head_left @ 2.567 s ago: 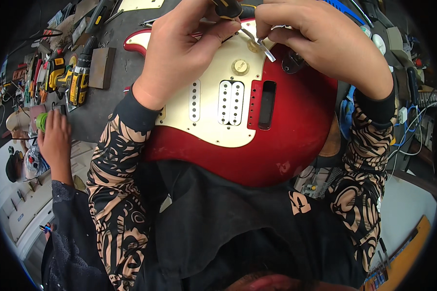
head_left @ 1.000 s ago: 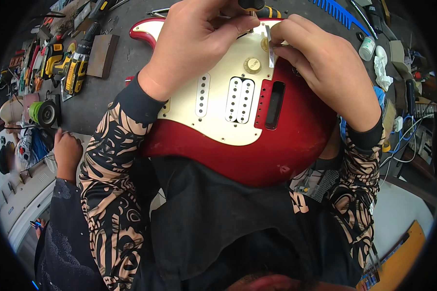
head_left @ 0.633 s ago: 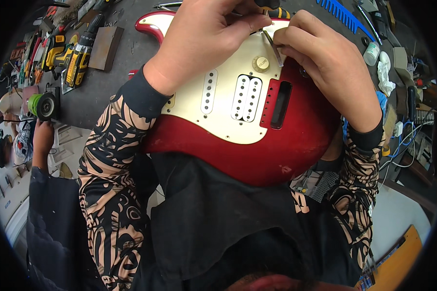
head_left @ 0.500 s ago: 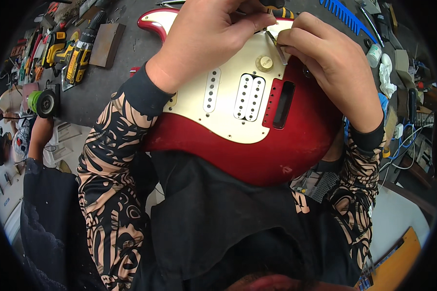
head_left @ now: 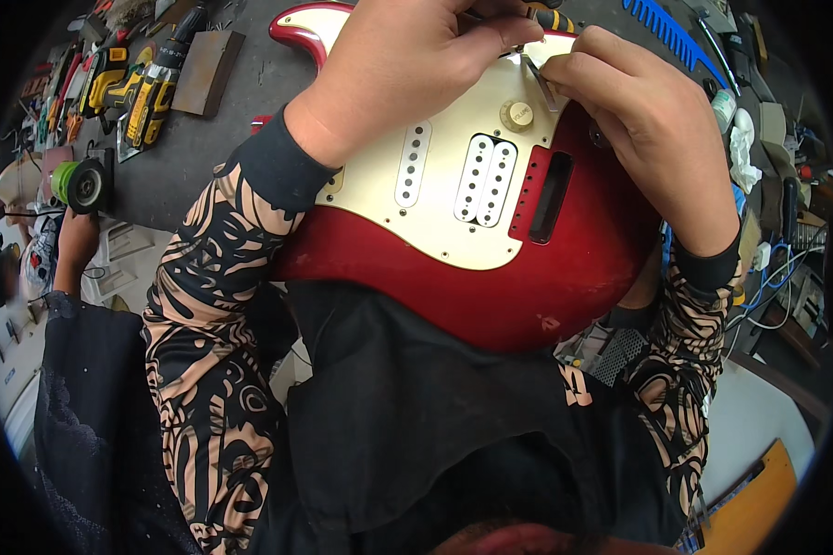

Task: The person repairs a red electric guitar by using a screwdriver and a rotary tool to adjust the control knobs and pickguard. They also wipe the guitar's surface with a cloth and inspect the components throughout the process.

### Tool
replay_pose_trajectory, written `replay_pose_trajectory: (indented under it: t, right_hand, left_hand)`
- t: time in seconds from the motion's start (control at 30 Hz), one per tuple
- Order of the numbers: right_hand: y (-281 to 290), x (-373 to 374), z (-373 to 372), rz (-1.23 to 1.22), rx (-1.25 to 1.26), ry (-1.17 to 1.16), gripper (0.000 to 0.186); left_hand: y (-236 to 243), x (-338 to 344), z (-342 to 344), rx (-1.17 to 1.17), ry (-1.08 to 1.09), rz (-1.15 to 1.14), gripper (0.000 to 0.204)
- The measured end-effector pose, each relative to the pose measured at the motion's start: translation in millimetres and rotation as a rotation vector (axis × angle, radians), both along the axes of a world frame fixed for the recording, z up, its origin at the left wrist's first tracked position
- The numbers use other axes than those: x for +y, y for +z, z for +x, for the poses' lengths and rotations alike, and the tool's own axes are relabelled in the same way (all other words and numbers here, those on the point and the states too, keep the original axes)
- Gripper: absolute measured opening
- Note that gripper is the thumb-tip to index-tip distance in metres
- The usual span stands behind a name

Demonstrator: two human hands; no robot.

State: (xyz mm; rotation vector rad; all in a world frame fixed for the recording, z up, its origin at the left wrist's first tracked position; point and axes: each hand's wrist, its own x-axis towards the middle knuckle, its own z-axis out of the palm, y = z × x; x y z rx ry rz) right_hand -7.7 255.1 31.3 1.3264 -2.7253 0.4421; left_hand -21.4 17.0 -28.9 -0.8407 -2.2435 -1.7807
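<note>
A red electric guitar body (head_left: 416,296) with a cream pickguard (head_left: 453,245) lies tilted against my lap and the bench edge. Two white pickups, the single one (head_left: 412,166) and the double one (head_left: 486,180), and a cream knob (head_left: 516,116) sit on it. My left hand (head_left: 426,60) reaches across the guard, thumb and fingers pinched at its upper edge; what they hold is mostly hidden. My right hand (head_left: 634,111) is closed at the guard's upper right, gripping a thin flat metal strip (head_left: 540,85) that slants down beside the knob.
On the bench at left lie a yellow-black cordless drill (head_left: 148,102) and a brown block (head_left: 208,74). Another person's hand (head_left: 78,240) is below a green and black round tool (head_left: 81,187). A blue comb-like piece (head_left: 671,35) and a small bottle (head_left: 723,106) lie at right.
The view has shifted slightly, so the guitar and my hands sit a little further right. My hands keep nearly the same hold.
</note>
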Motion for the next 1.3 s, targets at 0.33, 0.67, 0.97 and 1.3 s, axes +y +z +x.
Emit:
replay_pose_trajectory:
  t: [0.33, 0.67, 0.97, 1.3]
  right_hand:
    - [-2, 1, -1, -0.016, -0.002, 0.002, 0.025]
    - [0, -1, -4, -0.021, -0.067, 0.014, 0.024]
    - [-4, 3, -16, -0.069, -0.017, 0.079, 0.011]
    - [-1, -2, -13, -0.074, 0.001, 0.060, 0.013]
  left_hand:
    - [0, 0, -2, 0.034, 0.002, -0.011, 0.034]
    - [-3, 0, -5, 0.063, 0.008, -0.022, 0.034]
    - [-7, 1, -6, 0.096, 0.009, -0.028, 0.033]
    - [-12, 1, -7, 0.089, 0.026, -0.002, 0.041]
